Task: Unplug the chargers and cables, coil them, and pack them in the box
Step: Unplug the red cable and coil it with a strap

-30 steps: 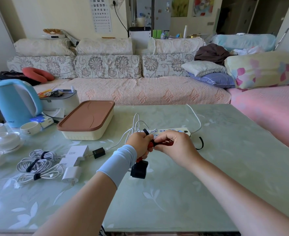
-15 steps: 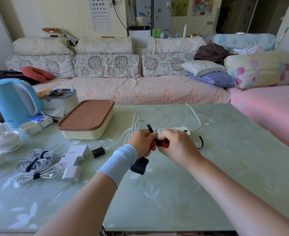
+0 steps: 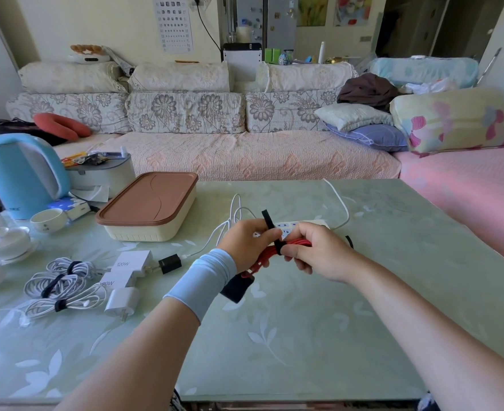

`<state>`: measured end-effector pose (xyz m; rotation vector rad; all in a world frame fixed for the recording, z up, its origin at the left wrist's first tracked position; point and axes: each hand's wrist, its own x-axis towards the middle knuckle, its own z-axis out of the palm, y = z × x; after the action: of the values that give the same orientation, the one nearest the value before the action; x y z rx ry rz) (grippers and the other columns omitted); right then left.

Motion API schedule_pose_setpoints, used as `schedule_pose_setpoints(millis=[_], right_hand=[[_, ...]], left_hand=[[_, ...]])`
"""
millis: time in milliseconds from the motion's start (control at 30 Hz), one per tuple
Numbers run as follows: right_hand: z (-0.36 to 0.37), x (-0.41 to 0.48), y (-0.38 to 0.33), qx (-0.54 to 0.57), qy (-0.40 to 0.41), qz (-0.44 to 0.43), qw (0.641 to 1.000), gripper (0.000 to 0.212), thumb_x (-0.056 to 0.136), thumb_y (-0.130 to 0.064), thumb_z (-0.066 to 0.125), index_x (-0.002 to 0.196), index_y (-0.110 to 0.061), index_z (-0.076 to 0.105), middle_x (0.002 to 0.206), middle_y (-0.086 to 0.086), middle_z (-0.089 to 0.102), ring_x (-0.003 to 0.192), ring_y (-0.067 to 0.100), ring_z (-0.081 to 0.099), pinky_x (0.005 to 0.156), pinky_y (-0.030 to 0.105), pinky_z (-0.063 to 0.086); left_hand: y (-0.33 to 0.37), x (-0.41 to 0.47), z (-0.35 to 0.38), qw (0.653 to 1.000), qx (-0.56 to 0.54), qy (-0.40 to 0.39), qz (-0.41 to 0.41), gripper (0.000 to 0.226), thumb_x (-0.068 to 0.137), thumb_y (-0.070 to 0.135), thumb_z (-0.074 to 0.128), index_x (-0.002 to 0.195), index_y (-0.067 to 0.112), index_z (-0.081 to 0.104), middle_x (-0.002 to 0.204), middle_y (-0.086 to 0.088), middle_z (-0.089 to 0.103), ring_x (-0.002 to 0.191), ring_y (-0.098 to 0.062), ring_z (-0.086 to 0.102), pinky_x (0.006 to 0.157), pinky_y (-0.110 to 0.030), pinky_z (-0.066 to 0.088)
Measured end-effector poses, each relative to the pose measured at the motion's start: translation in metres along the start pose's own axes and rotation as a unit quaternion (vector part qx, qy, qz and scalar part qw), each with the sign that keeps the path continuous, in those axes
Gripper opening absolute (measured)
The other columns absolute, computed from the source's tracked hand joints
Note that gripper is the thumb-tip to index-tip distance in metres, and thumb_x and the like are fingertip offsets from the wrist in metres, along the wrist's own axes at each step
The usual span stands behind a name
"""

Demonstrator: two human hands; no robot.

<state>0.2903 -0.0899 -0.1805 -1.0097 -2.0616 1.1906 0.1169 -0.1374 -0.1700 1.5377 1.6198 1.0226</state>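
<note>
At frame centre, left hand [image 3: 246, 243] and right hand [image 3: 319, 252] fingers grip the coiled red cable [image 3: 289, 244], black strap [image 3: 270, 225] wrapped around it.

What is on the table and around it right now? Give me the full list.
Red coiled cable: one, red, held in both hands, black strap around it.
Black charger: one, hanging below the left hand.
White power strip: one, behind the hands.
White coiled cables: three bundles, table's left.
White charger bricks: three, beside the bundles.
Small black plug: one, right of the bricks.
Cream box with brown lid: one, closed.
Blue kettle: one, far left.
White cups and bowls: several, left edge.
Sofa: one, floral, behind the table.
Left hand: wristband, gripping coil.
Right hand: gripping coil.
</note>
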Motion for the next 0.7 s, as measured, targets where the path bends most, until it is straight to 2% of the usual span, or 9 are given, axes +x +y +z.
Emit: schedule_pose_setpoints(millis=[67, 167, 267, 333, 400, 467, 533, 633, 700], right_hand=[[0.003, 0.0, 0.001, -0.04, 0.014, -0.026, 0.999, 0.012, 0.088, -0.013, 0.071, 0.088, -0.018, 0.06, 0.069, -0.007, 0.066, 0.056, 0.009, 0.056, 0.056, 0.029, 0.048], [0.004, -0.002, 0.0, -0.091, 0.041, -0.068, 0.993, 0.016, 0.086, -0.02, 0.074, 0.088, -0.024, 0.059, 0.074, -0.008, 0.064, 0.061, 0.004, 0.056, 0.064, 0.027, 0.049], [0.007, -0.003, -0.005, -0.126, 0.058, -0.124, 0.983, 0.02, 0.085, -0.019, 0.076, 0.086, -0.024, 0.057, 0.069, -0.024, 0.061, 0.062, -0.003, 0.053, 0.062, 0.014, 0.04], [0.009, -0.004, -0.006, -0.128, 0.058, -0.137, 0.98, 0.021, 0.084, -0.017, 0.077, 0.086, -0.024, 0.057, 0.069, -0.034, 0.059, 0.063, -0.005, 0.054, 0.061, 0.011, 0.037], [0.011, -0.004, -0.004, -0.097, 0.066, -0.127, 0.985, 0.023, 0.083, -0.016, 0.078, 0.083, -0.026, 0.057, 0.065, -0.023, 0.062, 0.058, -0.001, 0.054, 0.06, 0.016, 0.042], [0.012, -0.004, -0.003, -0.038, 0.08, -0.103, 0.991, 0.023, 0.081, -0.015, 0.08, 0.081, -0.026, 0.06, 0.061, -0.009, 0.061, 0.054, 0.006, 0.053, 0.059, 0.023, 0.046], [0.013, -0.003, -0.002, 0.004, 0.089, -0.089, 0.992, 0.021, 0.079, -0.011, 0.08, 0.08, -0.022, 0.062, 0.061, 0.0, 0.062, 0.052, 0.01, 0.054, 0.056, 0.023, 0.047], [0.013, -0.002, -0.002, 0.048, 0.087, -0.079, 0.992, 0.019, 0.078, -0.006, 0.08, 0.079, -0.016, 0.064, 0.063, 0.005, 0.065, 0.05, 0.013, 0.055, 0.053, 0.025, 0.048], [0.013, 0.0, -0.003, 0.08, 0.085, -0.07, 0.991, 0.018, 0.079, -0.003, 0.079, 0.08, -0.011, 0.063, 0.063, 0.003, 0.066, 0.048, 0.016, 0.054, 0.05, 0.027, 0.047]], left_hand=[[-0.001, 0.0, -0.006, 0.998, -0.052, -0.022, -0.017, 0.024, 0.093, 0.033, 0.061, 0.081, 0.014, 0.067, 0.06, -0.017, 0.066, 0.042, -0.024, 0.046, 0.045, -0.029, 0.041], [-0.004, 0.0, -0.012, 0.996, -0.087, -0.027, -0.019, 0.023, 0.089, 0.035, 0.067, 0.072, 0.02, 0.072, 0.061, -0.017, 0.067, 0.043, -0.024, 0.047, 0.045, -0.027, 0.043], [-0.006, 0.001, -0.014, 0.994, -0.105, -0.023, -0.031, 0.02, 0.081, 0.042, 0.073, 0.075, 0.022, 0.075, 0.059, -0.015, 0.066, 0.042, -0.022, 0.049, 0.046, -0.025, 0.042], [-0.008, 0.001, -0.015, 0.992, -0.118, -0.029, -0.045, 0.027, 0.071, 0.049, 0.076, 0.078, 0.023, 0.076, 0.058, -0.014, 0.064, 0.043, -0.022, 0.047, 0.046, -0.024, 0.041], [-0.009, 0.002, -0.015, 0.988, -0.136, -0.04, -0.054, 0.031, 0.066, 0.05, 0.077, 0.079, 0.022, 0.072, 0.058, -0.012, 0.063, 0.044, -0.023, 0.046, 0.046, -0.025, 0.039], [-0.01, 0.005, -0.014, 0.987, -0.151, -0.034, -0.052, 0.034, 0.071, 0.042, 0.079, 0.089, 0.018, 0.064, 0.063, -0.006, 0.065, 0.045, -0.024, 0.05, 0.044, -0.025, 0.039], [-0.01, 0.007, -0.012, 0.99, -0.135, -0.014, -0.035, 0.032, 0.077, 0.036, 0.078, 0.091, 0.016, 0.058, 0.067, -0.002, 0.067, 0.047, -0.025, 0.054, 0.043, -0.026, 0.04], [-0.007, 0.006, -0.011, 0.998, -0.055, 0.018, -0.022, 0.025, 0.076, 0.046, 0.078, 0.073, 0.024, 0.068, 0.063, -0.009, 0.069, 0.054, -0.027, 0.059, 0.05, -0.034, 0.048], [-0.005, 0.005, -0.012, 0.999, -0.009, 0.026, -0.022, 0.024, 0.077, 0.052, 0.073, 0.071, 0.029, 0.073, 0.058, -0.01, 0.068, 0.051, -0.025, 0.057, 0.052, -0.035, 0.051]])
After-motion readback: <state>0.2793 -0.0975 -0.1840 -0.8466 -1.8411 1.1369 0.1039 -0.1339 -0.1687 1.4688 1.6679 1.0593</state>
